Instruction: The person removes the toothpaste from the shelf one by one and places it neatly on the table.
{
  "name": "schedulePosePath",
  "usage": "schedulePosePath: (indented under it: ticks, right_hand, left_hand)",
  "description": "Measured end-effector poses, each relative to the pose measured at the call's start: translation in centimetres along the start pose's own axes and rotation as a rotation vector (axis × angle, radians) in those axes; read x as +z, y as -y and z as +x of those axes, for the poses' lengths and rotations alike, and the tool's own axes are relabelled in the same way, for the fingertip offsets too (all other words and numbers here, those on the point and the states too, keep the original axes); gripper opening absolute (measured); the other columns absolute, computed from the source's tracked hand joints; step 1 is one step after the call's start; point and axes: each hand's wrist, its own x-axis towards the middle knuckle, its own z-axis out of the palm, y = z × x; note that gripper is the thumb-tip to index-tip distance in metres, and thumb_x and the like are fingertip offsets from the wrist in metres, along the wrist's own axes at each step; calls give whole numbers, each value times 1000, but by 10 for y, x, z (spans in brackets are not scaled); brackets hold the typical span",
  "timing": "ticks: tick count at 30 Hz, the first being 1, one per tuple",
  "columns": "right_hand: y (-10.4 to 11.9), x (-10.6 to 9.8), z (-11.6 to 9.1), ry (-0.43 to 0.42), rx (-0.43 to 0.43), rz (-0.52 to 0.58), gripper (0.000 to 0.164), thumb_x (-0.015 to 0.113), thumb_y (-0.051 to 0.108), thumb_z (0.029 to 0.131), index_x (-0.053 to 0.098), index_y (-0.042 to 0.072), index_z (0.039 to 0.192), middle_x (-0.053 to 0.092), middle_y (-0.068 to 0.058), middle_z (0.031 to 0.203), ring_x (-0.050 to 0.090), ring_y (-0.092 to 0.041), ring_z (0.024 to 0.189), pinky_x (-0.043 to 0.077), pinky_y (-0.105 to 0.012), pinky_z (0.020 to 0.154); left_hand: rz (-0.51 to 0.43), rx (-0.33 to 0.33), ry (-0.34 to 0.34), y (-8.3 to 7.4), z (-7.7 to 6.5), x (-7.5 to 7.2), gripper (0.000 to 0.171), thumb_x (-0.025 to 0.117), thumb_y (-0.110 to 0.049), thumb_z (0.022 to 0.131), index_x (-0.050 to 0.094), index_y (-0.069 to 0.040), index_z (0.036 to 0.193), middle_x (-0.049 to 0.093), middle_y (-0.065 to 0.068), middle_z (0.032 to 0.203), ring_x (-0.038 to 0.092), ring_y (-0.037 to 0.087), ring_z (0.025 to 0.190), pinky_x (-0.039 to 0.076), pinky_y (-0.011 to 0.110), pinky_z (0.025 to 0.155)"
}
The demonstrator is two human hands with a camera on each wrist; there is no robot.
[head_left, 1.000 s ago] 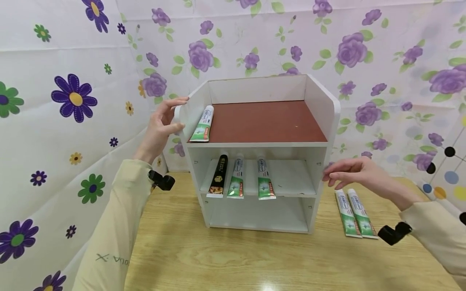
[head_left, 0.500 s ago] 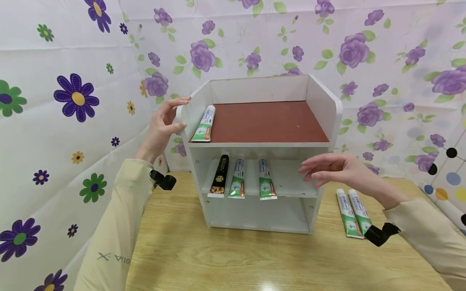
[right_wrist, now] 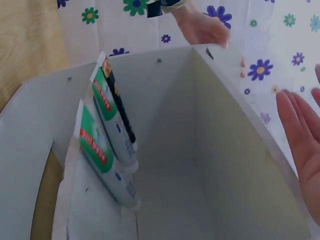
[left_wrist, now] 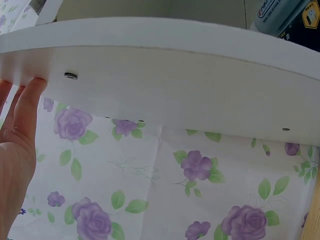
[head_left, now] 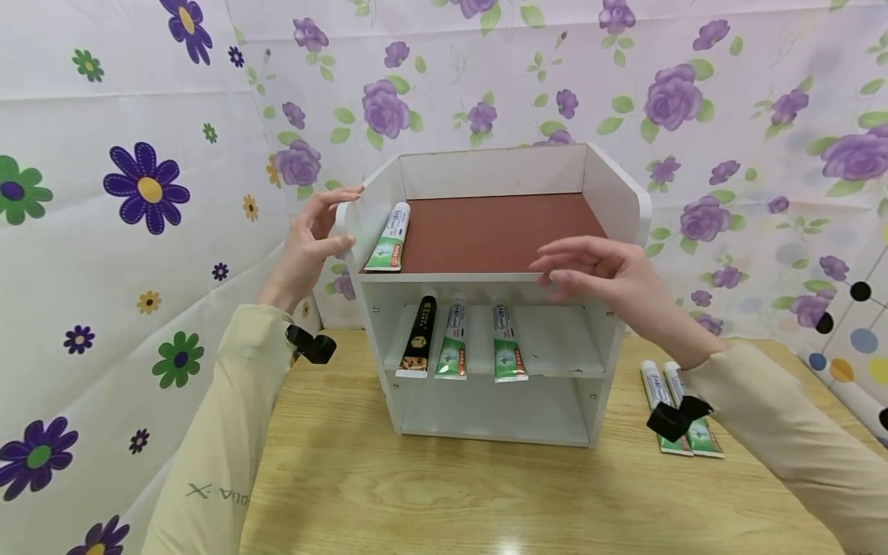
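A white two-tier shelf unit (head_left: pixel 620 193) with a brown top board (head_left: pixel 486 231) stands in the middle of the head view. My left hand (head_left: pixel 308 243) grips its left side panel, fingers over the upper edge and thumb on the outer face. In front of the top board's right part hovers my right hand (head_left: pixel 603 274), fingers loosely bent, holding nothing. One green-and-white toothpaste tube (head_left: pixel 389 237) lies at the top board's left end. On the middle shelf lie a black toothpaste tube (head_left: pixel 419 338) and two green-and-white tubes (right_wrist: pixel 107 162), their flat ends jutting past the front edge.
Two more toothpaste tubes (head_left: pixel 657 385) lie side by side on the wooden table (head_left: pixel 430 493), right of the unit, partly hidden by the right wrist's black camera (head_left: pixel 676 420). Flowered sheets (head_left: pixel 486 77) hang behind and at the left.
My right hand has moved left and up, from beside the unit's right panel to the front of the top board. The left hand and the tubes have stayed put.
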Motion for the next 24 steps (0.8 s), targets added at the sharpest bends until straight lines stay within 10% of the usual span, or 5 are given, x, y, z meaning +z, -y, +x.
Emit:
schedulePosePath:
  ticks: [10, 24]
  right_hand:
    - [1, 19, 48, -134, 120, -165, 42, 66, 19, 83, 55, 16, 123, 59, -14, 110, 56, -22, 100, 43, -34, 81]
    - [-7, 44, 106, -58, 331, 56, 54, 70, 18, 79, 48, 8, 128, 55, -17, 110, 53, -34, 102, 46, -38, 79]
  left_hand:
    - [0, -4, -4, 1, 0, 0, 52, 48, 18, 73, 55, -7, 118, 38, 12, 135, 29, 24, 126, 39, 29, 85]
    - [-4, -13, -14, 0, 0, 1, 52, 48, 17, 73, 55, -8, 118, 39, 11, 135, 31, 26, 124, 42, 28, 81]
